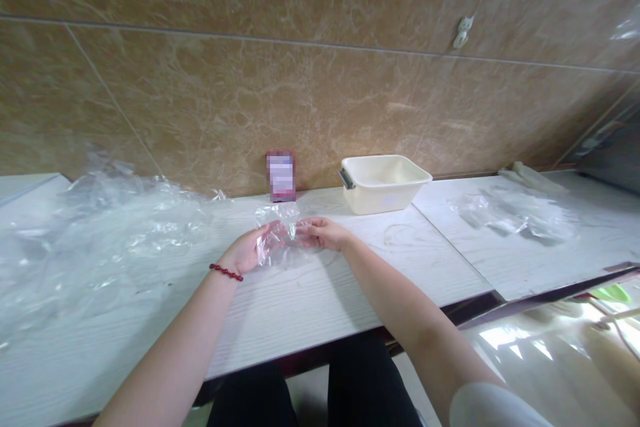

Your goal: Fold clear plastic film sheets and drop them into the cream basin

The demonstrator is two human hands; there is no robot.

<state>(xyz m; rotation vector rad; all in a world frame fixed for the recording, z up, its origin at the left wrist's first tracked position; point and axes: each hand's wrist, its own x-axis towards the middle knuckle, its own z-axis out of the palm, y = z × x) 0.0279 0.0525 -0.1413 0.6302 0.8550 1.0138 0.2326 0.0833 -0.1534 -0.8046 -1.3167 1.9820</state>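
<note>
Between my hands is a clear plastic bag [278,240], crinkled and shiny, held just above the white wood-grain table [300,307]. My left hand [249,248], with a red bead bracelet [226,271] at the wrist, grips the bag's left side; some of its fingers are hidden behind the plastic. My right hand [323,233] pinches the bag's right side with the fingertips. Just beyond the bag, a small red-edged card or device [281,177] with a blurred front leans upright against the wall.
A cream plastic basin [387,199] with a grey handle stands right of the card. Heaped clear plastic bags [115,233] cover the table's left part. More flat clear bags [520,213] lie at the right. A brown marbled wall [310,93] closes off the back.
</note>
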